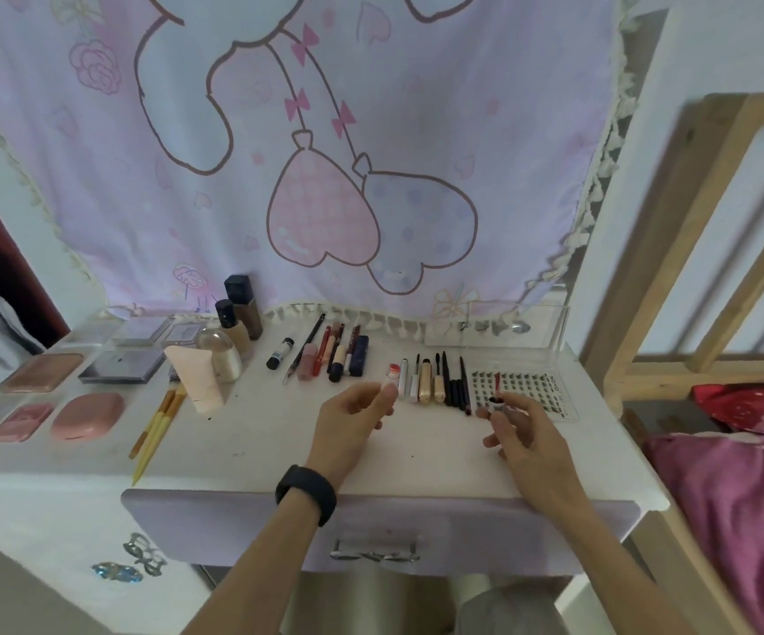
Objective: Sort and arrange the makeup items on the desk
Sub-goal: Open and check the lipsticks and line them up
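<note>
Left hand [352, 421]: hovered over the middle of the desk [417, 456], a dark wristband [307, 493] on the wrist; its grip was narrow, fingertips pinching the lower end of the pale tube.
Pale tube [391, 377]: red-topped, roughly upright, at the left end of the row of wands.
Right hand [524, 435]: to the right of the left hand and apart from it; its grip was closed, thumb and fingers curled round the small bottle.
Small bottle [497, 407]: dark red at the top, held over the near left corner of the lash tray.
Row of wands [435, 382]: slim tubes and dark pencils, lying side by side between the pale tube and the lash tray.
Lash tray [531, 387]: flat on the right of the desk, in front of a clear organiser [494, 330].
Lip pencils [334, 355]: a second group, farther back and left of centre.
Foundation bottles [239, 313]: standing at the back, a pink squeeze tube [199, 380] just in front.
Compacts [87, 415]: pink, on the far left near the palettes [123, 365].
Brushes [155, 428]: yellow-handled, lying between the compacts and the pink squeeze tube.
Drawer [242, 529]: lilac front, below the desk edge.
</note>
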A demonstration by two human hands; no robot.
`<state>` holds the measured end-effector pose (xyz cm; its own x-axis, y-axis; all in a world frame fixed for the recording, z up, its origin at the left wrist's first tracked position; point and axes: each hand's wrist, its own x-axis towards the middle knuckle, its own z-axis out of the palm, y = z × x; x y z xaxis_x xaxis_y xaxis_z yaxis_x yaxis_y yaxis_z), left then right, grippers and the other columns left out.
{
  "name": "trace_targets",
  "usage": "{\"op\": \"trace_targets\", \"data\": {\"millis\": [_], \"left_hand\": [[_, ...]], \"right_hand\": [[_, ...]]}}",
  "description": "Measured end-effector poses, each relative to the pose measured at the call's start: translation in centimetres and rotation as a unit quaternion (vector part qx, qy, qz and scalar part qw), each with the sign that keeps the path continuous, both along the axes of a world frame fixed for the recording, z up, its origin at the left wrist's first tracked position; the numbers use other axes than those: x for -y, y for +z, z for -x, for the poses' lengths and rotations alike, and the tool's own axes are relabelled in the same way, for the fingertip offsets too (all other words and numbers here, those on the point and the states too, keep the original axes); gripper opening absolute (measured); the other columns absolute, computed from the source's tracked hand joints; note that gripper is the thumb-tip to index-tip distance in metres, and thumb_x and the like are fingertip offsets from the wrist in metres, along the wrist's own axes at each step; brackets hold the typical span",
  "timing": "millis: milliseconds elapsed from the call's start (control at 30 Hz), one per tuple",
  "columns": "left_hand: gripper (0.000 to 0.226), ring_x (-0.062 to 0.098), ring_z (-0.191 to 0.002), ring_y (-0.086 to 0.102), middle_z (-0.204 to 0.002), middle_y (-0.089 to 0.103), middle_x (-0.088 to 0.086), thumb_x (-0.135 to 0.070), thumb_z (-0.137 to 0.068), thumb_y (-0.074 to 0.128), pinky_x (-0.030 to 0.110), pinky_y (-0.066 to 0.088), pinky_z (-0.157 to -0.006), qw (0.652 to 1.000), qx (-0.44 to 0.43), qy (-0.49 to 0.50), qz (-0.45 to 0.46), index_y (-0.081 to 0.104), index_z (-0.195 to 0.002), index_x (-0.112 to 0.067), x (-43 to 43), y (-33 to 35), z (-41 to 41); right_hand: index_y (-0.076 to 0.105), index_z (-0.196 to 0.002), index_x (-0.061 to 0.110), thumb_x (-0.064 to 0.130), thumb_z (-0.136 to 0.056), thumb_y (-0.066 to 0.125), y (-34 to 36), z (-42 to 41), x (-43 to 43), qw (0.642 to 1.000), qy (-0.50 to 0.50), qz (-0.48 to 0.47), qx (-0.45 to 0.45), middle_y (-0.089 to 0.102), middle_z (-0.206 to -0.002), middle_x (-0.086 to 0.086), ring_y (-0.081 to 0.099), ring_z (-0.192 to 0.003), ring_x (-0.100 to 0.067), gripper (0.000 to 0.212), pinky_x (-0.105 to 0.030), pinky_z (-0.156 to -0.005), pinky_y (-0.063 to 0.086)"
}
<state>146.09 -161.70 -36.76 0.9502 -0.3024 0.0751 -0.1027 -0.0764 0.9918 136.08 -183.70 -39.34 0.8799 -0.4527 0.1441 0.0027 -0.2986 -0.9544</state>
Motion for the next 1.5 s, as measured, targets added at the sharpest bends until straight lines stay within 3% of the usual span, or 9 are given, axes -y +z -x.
{"op": "trace_targets", "data": {"millis": [133,267,367,467,533,767,1000,1233,1500], "left_hand": [[0.028,-0.008,-0.077,0.065,-0.085,0.074,-0.018,-0.058,-0.085,0.063,0.006,0.046,-0.069,0.993,0.053,-0.058,-0.089,0.068,-0.097,-0.033,3.4,-0.1,0.9],[0.014,-0.009,-0.089,0.059,-0.092,0.069,-0.022,-0.056,-0.09,0.062,0.012,0.043,-0.073,0.973,0.121,-0.057,-0.187,0.065,-0.093,-0.044,6.3,-1.0,1.5],[0.028,0.002,-0.099,0.049,-0.098,0.063,-0.02,-0.062,-0.089,0.06,0.026,0.044,-0.084,0.946,0.187,-0.022,-0.263,0.071,-0.102,-0.04,7.8,-1.7,1.7],[0.034,0.01,-0.102,0.051,-0.095,0.068,-0.018,-0.063,-0.09,0.055,0.036,0.045,-0.09,0.931,0.198,-0.008,-0.306,0.073,-0.101,-0.037,8.3,-2.0,1.8],[0.034,0.012,-0.103,0.053,-0.096,0.071,-0.016,-0.063,-0.092,0.052,0.037,0.043,-0.091,0.922,0.205,-0.009,-0.328,0.073,-0.101,-0.038,8.4,-2.3,1.9],[0.04,0.012,-0.11,0.046,-0.101,0.067,-0.016,-0.067,-0.09,0.046,0.032,0.038,-0.09,0.892,0.23,0.033,-0.389,0.071,-0.107,-0.042,8.1,-2.9,1.4],[0.033,0.013,-0.107,0.048,-0.104,0.064,-0.014,-0.062,-0.09,0.05,0.029,0.033,-0.084,0.884,0.235,0.034,-0.402,0.072,-0.102,-0.041,6.6,-3.0,0.5],[0.033,0.016,-0.104,0.048,-0.091,0.054,-0.014,-0.062,-0.091,0.051,0.034,0.041,-0.087,0.891,0.222,0.009,-0.396,0.072,-0.107,-0.042,6.7,-2.7,0.2],[0.034,0.017,-0.11,0.049,-0.107,0.065,-0.01,-0.063,-0.09,0.049,0.035,0.041,-0.089,0.889,0.225,0.011,-0.398,0.072,-0.106,-0.043,8.2,-3.0,0.7]], "right_hand": [[0.057,-0.112,0.041,0.033,-0.098,0.062,0.2,1.3,1.9,0.994,-0.035,0.098,-0.018,0.065,-0.109,0.025,0.059,-0.092,0.015,0.017,-0.002,-0.071,0.043],[0.06,-0.103,0.046,0.032,-0.093,0.071,0.2,1.1,2.2,0.986,-0.065,0.155,-0.005,0.064,-0.102,0.024,0.056,-0.091,0.007,0.02,-0.01,-0.071,0.041],[0.067,-0.1,0.042,0.038,-0.091,0.072,-0.1,0.5,2.1,0.984,-0.062,0.162,-0.035,0.068,-0.095,0.023,0.062,-0.086,0.002,0.011,-0.012,-0.074,0.044],[0.072,-0.104,0.036,0.048,-0.09,0.069,-0.8,-0.1,1.8,0.966,-0.086,0.234,-0.064,0.07,-0.091,0.02,0.063,-0.084,-0.002,0.018,-0.03,-0.08,0.053],[0.072,-0.107,0.037,0.054,-0.091,0.065,-1.1,-0.2,1.6,0.949,-0.102,0.289,-0.069,0.071,-0.095,0.02,0.062,-0.091,-0.006,0.024,-0.035,-0.085,0.052],[0.072,-0.113,0.04,0.063,-0.089,0.06,-1.9,-0.5,1.6,0.925,-0.111,0.352,-0.088,0.069,-0.106,0.018,0.057,-0.102,-0.012,0.036,-0.033,-0.086,0.043],[0.073,-0.109,0.038,0.06,-0.09,0.061,-1.9,-0.4,1.1,0.918,-0.119,0.368,-0.084,0.069,-0.1,0.017,0.057,-0.097,-0.014,0.032,-0.031,-0.079,0.037],[0.074,-0.106,0.037,0.059,-0.091,0.06,-1.4,-1.2,1.0,0.925,-0.105,0.349,-0.112,0.068,-0.101,0.015,0.058,-0.096,-0.014,0.03,-0.036,-0.086,0.044],[0.076,-0.101,0.029,0.049,-0.09,0.066,-1.9,-0.9,0.7,0.923,-0.13,0.355,-0.074,0.069,-0.095,0.011,0.06,-0.09,-0.016,0.025,-0.037,-0.082,0.048]]}}
